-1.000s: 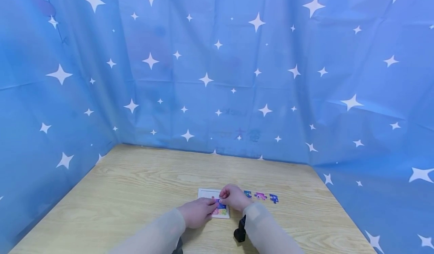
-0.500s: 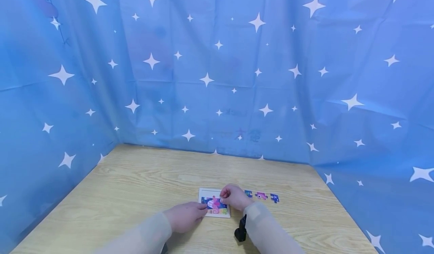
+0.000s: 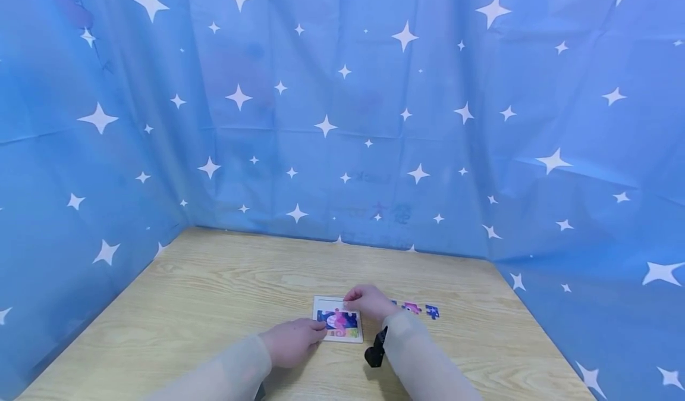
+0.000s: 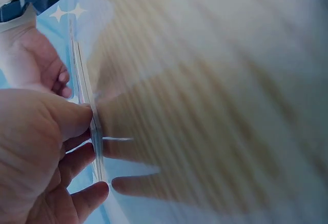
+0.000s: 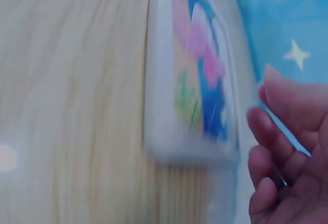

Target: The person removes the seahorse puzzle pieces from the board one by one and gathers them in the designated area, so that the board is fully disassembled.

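A white jigsaw tray (image 3: pixel 344 339) lies on the table, its lower part filled with joined pieces that show a pink seahorse (image 3: pixel 341 318) on dark blue. The upper part of the tray is bare white. At the tray's left side my left hand (image 3: pixel 293 340) holds the edge, thumb and bent fingertips against it in the left wrist view. My right hand (image 3: pixel 371 303) hovers by the upper right corner, fingers loosely curled. Between its thumb and fingers the right wrist view shows nothing. Three loose jigsaw pieces (image 3: pixel 432 312) lie right of it, the leftmost mostly hidden by this hand.
A light wood table (image 3: pixel 230 288) carries everything. Blue star-patterned curtains (image 3: pixel 342 151) rise at its back and sides. A black wrist camera (image 3: pixel 376 350) hangs under the right wrist, low over the table.
My left hand has drawn back left from the picture to the tray's edge, uncovering the seahorse. My right hand has lifted off the joined pieces and moved slightly up, covering more of the leftmost loose piece.
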`<action>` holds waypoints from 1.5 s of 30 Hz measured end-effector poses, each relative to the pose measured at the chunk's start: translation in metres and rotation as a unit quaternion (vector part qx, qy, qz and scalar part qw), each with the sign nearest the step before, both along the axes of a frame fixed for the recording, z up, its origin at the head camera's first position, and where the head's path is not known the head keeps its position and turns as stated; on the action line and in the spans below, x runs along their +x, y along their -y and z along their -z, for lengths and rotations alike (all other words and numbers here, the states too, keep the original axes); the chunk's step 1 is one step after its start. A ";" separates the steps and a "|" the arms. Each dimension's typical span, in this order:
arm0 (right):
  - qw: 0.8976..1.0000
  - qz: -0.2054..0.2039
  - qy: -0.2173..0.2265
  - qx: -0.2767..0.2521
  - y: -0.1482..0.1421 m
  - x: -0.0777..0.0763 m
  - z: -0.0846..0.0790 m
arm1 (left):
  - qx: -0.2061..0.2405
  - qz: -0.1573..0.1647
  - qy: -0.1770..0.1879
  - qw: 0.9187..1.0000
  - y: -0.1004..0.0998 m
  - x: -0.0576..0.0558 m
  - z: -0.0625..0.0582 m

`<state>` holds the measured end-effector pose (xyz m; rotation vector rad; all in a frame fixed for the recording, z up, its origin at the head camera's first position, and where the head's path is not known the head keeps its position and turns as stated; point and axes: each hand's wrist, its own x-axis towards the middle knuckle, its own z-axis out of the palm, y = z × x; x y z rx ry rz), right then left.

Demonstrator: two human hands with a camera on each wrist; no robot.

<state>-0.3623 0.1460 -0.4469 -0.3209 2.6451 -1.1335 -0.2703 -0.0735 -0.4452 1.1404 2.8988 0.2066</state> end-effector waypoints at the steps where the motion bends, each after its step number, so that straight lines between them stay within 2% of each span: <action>1: 1.000 0.002 -0.009 -0.005 0.004 0.001 -0.001 | 0.000 0.001 -0.002 1.000 0.000 0.000 0.000; 3: 1.000 0.005 -0.016 -0.016 0.014 0.004 -0.003 | -0.003 0.004 -0.007 1.000 0.001 -0.001 0.001; 9: 0.998 -0.022 -0.051 -0.026 0.042 0.014 -0.001 | -0.006 0.018 -0.022 1.000 0.003 -0.002 0.003; 15: 0.996 -0.034 -0.077 -0.018 0.049 0.016 0.010 | 0.000 0.018 -0.033 0.999 0.003 0.000 0.003; 25: 0.997 -0.034 -0.070 -0.008 0.053 0.022 0.008 | 0.007 0.011 -0.002 1.000 0.006 0.000 0.002; 35: 0.999 -0.017 -0.038 -0.021 0.052 0.016 0.011 | 0.012 0.002 0.044 0.999 0.006 -0.004 0.004; 42: 0.999 -0.022 -0.041 -0.012 0.054 0.015 0.010 | 0.005 0.030 0.038 0.999 0.007 -0.002 0.000; 45: 0.999 -0.028 -0.030 -0.013 0.054 0.016 0.008 | 0.003 0.026 0.040 0.999 0.007 -0.001 -0.002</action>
